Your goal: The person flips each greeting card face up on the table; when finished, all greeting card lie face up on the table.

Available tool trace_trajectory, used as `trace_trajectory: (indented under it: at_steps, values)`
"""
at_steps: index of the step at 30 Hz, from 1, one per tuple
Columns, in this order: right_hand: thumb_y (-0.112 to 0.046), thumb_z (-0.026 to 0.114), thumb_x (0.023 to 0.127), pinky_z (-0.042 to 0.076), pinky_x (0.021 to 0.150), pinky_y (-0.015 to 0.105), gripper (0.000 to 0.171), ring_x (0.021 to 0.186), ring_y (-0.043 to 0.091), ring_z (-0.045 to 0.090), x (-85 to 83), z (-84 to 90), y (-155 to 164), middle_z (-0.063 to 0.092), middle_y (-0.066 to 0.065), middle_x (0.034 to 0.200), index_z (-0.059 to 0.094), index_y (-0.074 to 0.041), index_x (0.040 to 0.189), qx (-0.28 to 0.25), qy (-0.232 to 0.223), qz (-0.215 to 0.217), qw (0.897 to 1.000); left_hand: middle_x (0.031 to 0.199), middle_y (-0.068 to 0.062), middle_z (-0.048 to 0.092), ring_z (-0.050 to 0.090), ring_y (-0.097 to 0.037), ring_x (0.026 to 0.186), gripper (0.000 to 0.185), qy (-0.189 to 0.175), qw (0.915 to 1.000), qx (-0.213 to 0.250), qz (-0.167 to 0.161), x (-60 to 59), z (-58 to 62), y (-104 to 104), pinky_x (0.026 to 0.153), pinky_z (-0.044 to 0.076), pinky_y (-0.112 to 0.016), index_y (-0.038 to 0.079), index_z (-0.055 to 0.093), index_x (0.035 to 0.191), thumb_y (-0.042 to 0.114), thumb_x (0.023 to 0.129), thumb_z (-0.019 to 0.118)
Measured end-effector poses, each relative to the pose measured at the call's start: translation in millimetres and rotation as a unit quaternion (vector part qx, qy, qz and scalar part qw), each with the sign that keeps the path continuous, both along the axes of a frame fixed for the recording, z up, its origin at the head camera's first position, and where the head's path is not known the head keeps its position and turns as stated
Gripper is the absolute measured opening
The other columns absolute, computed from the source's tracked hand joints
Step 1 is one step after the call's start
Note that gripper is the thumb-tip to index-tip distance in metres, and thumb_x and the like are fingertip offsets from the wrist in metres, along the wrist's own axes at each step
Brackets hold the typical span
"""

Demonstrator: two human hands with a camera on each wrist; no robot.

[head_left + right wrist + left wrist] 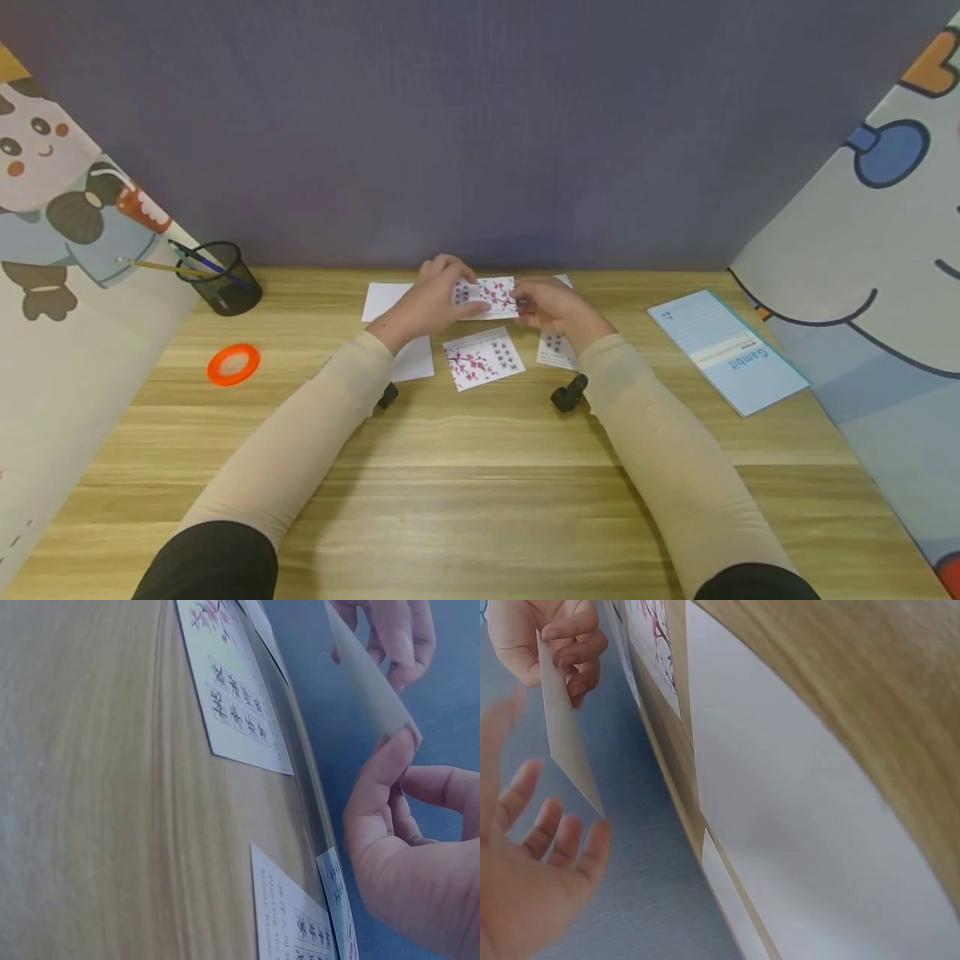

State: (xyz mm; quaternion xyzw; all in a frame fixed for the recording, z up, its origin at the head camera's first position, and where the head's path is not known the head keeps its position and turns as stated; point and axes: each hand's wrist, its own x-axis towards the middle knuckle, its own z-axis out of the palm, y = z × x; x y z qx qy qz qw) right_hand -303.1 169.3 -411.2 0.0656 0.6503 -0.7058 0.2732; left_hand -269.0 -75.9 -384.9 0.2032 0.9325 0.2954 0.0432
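Observation:
A card (497, 293) with pink blossom branches and dark characters is held up at the back of the table. My right hand (552, 307) pinches its right end between thumb and fingers, as the right wrist view also shows. At the card's other end is my left hand (544, 877), its fingers spread and loosely bent, with a fingertip right at the card's corner. A similar blossom card (483, 358) lies in front of both hands. Another printed card (557, 352) lies partly under the right wrist. Beside the left hand are two blank white cards, one behind (384, 300) and one nearer (414, 362).
A mesh pen cup (228, 287) holding pens and a pencil stands at the back left. In front of it lies an orange tape ring (233, 364). To the right is a light blue notebook (727, 350). A grey-blue partition (480, 133) rises behind the table.

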Motion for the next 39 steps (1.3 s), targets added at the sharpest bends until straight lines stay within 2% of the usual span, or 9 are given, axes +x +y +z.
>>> trace_trajectory:
  at_steps: [5,12,16,19,22,25,28,31,39]
  values:
    - [-0.007,0.054,0.108,0.057,0.073,0.021,0.064,0.087,0.011,0.052,-0.6,-0.5,-1,0.049,0.003,0.115,0.029,-0.004,0.166,0.000,-0.001,0.001,1.000,0.165,-0.017,0.038,0.038,-0.036,0.150,0.059,0.000,0.9974,0.017,0.070,-4.3,0.8,-2,0.127,0.040,-0.056,0.011,0.051,0.153,0.044,0.106,0.064]
    - [-0.007,0.055,0.108,0.058,0.071,0.021,0.064,0.088,0.012,0.053,-0.8,0.2,-2,0.049,0.004,0.117,0.029,-0.005,0.166,-0.004,0.001,0.001,1.000,0.169,-0.021,0.023,0.054,-0.037,0.136,0.073,-0.108,0.9798,0.110,0.128,-8.9,0.5,-12,0.119,0.051,-0.054,0.010,0.035,0.165,0.039,0.105,0.066]
    - [-0.008,0.055,0.108,0.058,0.071,0.021,0.061,0.088,0.012,0.054,-0.5,1.2,-2,0.050,0.003,0.116,0.032,-0.005,0.165,-0.003,0.004,-0.004,1.000,0.172,-0.023,0.026,0.060,-0.041,0.138,0.079,-0.183,0.9594,0.165,0.136,-12.6,0.4,-18,0.128,0.042,-0.054,0.008,0.029,0.167,0.039,0.105,0.066]
    - [-0.008,0.055,0.108,0.058,0.071,0.021,0.060,0.088,0.012,0.053,-0.3,1.7,-3,0.050,0.002,0.114,0.033,-0.005,0.164,-0.002,0.006,-0.005,1.000,0.171,-0.020,0.036,0.062,-0.038,0.140,0.080,-0.246,0.9363,0.210,0.137,-16.6,-1.7,-22,0.131,0.038,-0.051,0.007,0.026,0.168,0.038,0.106,0.066]
    - [-0.007,0.054,0.108,0.058,0.071,0.021,0.061,0.086,0.012,0.053,-0.6,2.0,-4,0.051,0.001,0.111,0.032,-0.005,0.165,-0.005,0.009,-0.007,1.000,0.167,-0.019,0.043,0.058,-0.036,0.145,0.079,-0.289,0.9160,0.244,0.132,-19.5,-3.9,-24,0.126,0.046,-0.048,0.006,0.026,0.168,0.034,0.106,0.067]
    - [-0.007,0.054,0.108,0.058,0.070,0.021,0.062,0.083,0.011,0.053,-1.1,2.2,-5,0.052,0.001,0.109,0.032,-0.005,0.165,-0.010,0.011,-0.012,1.000,0.165,-0.020,0.045,0.053,-0.037,0.148,0.076,-0.310,0.9042,0.267,0.122,-21.7,-6.3,-25,0.112,0.059,-0.039,0.003,0.027,0.167,0.029,0.107,0.067]
    - [-0.006,0.054,0.107,0.058,0.070,0.022,0.062,0.082,0.010,0.053,-1.6,2.5,-5,0.051,0.000,0.109,0.032,-0.006,0.165,-0.013,0.012,-0.014,1.000,0.165,-0.021,0.044,0.051,-0.036,0.149,0.075,-0.316,0.9004,0.275,0.116,-22.9,-8.1,-25,0.096,0.064,-0.026,0.002,0.027,0.167,0.026,0.107,0.066]
    - [-0.006,0.054,0.108,0.057,0.071,0.022,0.063,0.083,0.011,0.052,-1.5,2.5,-6,0.051,0.001,0.112,0.031,-0.006,0.166,-0.009,0.011,-0.012,1.000,0.163,-0.020,0.045,0.057,-0.032,0.138,0.075,-0.315,0.9015,0.273,0.116,-23.0,-8.8,-25,0.084,0.064,-0.019,0.001,0.026,0.167,0.024,0.108,0.065]
    - [-0.009,0.056,0.109,0.059,0.073,0.021,0.059,0.090,0.012,0.053,-1.6,1.4,-10,0.051,0.002,0.120,0.036,-0.007,0.164,0.013,0.024,-0.012,1.000,0.145,-0.017,0.051,0.057,-0.014,0.096,0.069,-0.313,0.9014,0.269,0.131,-21.5,-8.0,-22,0.075,0.061,-0.017,0.000,0.031,0.163,0.019,0.106,0.066]
